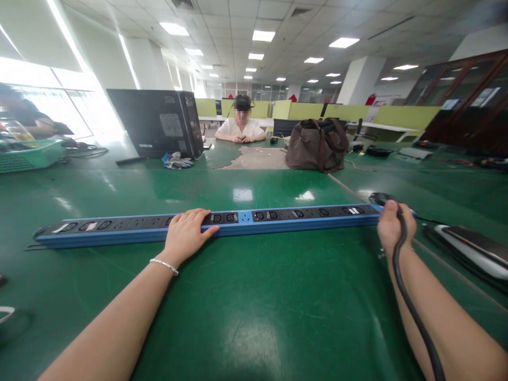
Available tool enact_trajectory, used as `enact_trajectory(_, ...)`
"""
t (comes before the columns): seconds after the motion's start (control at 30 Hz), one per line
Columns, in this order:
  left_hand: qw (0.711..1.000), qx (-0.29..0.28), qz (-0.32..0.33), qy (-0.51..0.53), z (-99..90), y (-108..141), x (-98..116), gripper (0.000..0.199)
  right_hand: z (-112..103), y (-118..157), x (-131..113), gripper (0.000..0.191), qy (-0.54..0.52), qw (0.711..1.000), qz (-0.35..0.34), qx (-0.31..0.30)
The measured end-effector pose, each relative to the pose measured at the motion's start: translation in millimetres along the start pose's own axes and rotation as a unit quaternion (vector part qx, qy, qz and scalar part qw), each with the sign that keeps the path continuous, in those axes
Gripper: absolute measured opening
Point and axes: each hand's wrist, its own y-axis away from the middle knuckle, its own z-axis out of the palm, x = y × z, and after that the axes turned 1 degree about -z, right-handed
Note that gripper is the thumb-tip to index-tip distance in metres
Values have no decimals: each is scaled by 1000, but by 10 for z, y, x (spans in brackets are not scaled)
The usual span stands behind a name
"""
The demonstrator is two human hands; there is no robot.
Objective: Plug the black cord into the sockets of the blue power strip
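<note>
A long blue power strip (245,217) with a black socket face lies across the green table. My left hand (187,233), a silver bracelet at its wrist, rests over the strip left of its middle. Its fingers lie over the top and the thumb is against the near side. At the strip's right end my right hand (397,227) is closed around a thick black cable (413,307), which runs back along my forearm. A dark rounded piece (381,199) shows just past the right fingers; whether it is the cable's plug, I cannot make out.
Behind the strip stand a black computer case (154,121), gloves (177,161) and a brown bag (315,145). A green basket (32,157) sits far left. A black-and-white device (472,248) lies right. One person (241,127) sits opposite, another (29,114) at left.
</note>
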Motion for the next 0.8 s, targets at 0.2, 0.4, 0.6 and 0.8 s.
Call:
enact_trajectory(0.2, 1000, -7, -1, -1, -17, -2, 15, 52, 25, -97, 340, 31, 50, 994, 0, -94)
enact_trajectory(0.4, 1000, -10, 1, -2, -11, -6, 12, 52, 84, -61, 373, 36, 32, 992, 38, -119)
enact_trajectory(0.6, 1000, -10, 2, -7, -10, -8, 12, 52, 152, -118, 335, 33, 39, 991, 9, -131)
enact_trajectory(0.8, 1000, -5, 3, -10, 1, -9, 2, 51, 139, -271, 460, 31, 77, 984, -34, -159)
